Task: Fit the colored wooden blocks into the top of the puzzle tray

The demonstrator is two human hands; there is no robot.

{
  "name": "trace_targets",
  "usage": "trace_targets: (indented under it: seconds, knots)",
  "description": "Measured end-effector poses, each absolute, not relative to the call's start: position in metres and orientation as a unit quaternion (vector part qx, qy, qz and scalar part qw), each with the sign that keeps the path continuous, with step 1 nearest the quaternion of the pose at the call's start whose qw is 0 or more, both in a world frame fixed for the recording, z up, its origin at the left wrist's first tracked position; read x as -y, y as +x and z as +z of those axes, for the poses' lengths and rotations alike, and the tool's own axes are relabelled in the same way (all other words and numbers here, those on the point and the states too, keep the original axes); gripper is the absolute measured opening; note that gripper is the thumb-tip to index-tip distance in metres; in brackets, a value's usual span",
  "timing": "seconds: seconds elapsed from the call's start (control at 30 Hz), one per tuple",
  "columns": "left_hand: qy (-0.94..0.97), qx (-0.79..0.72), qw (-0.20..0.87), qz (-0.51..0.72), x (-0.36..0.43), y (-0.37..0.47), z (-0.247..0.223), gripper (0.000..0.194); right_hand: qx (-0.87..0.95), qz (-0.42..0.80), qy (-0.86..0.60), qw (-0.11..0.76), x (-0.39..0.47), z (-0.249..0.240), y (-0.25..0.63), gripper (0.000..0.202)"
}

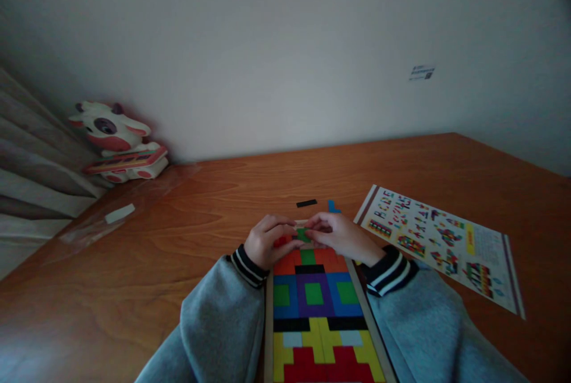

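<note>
A wooden frame (269,335) filled with flat coloured puzzle blocks lies in front of me, its far end under both hands. My left hand (269,240) curves over the far left corner, fingers bent and closed near a red block (281,241); what they grip, if anything, is hidden. From the right, my right hand (335,233) reaches in with thumb and fingers pinched at a small green block (303,235). Nearer to me, rows of orange, blue, purple, yellow and red blocks fit together, with a purple block (328,295) around a green square.
Beyond the frame lie a black strip (306,203) and a blue block (332,206). A printed pattern sheet (439,246) rests at the right. On the wooden table (214,192), a cow-shaped toy keyboard (120,145) stands at the far left, near a curtain (33,169) and a white strip (119,213).
</note>
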State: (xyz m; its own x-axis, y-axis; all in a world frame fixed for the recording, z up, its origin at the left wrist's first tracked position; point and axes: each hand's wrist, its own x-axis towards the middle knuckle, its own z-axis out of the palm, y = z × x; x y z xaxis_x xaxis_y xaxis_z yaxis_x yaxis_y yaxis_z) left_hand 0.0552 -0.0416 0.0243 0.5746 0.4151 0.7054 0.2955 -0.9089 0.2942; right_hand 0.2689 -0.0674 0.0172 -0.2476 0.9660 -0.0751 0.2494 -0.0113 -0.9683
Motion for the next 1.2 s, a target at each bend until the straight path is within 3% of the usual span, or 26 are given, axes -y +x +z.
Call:
trace_targets:
  seconds: [0.23, 0.43, 0.7, 0.87, 0.97, 1.2]
  knots:
    - [0.895, -0.254, 0.074, 0.358, 0.038, 0.057, 0.017, 0.012, 0.656, 0.410, -0.552, 0.311, 0.071, 0.019, 0.272, 0.008]
    - [0.902, -0.251, 0.074, 0.344, 0.037, 0.058, 0.016, 0.014, 0.711, 0.272, -0.582, 0.287, 0.074, 0.020, 0.260, 0.014]
    - [0.931, -0.163, 0.102, 0.309, 0.042, 0.056, 0.017, 0.026, 0.689, 0.296, -0.578, 0.322, 0.067, 0.023, 0.279, 0.015]
    - [0.943, -0.122, 0.110, 0.290, 0.045, 0.056, 0.016, 0.027, 0.689, 0.149, -0.611, 0.361, 0.055, 0.022, 0.315, 0.016]
    - [0.944, -0.114, 0.118, 0.287, 0.046, 0.056, 0.017, 0.023, 0.686, 0.069, -0.642, 0.335, 0.051, 0.011, 0.327, 0.023]
    - [0.938, -0.133, 0.134, 0.291, 0.046, 0.054, 0.015, 0.020, 0.688, 0.108, -0.660, 0.283, 0.053, 0.005, 0.328, 0.032]
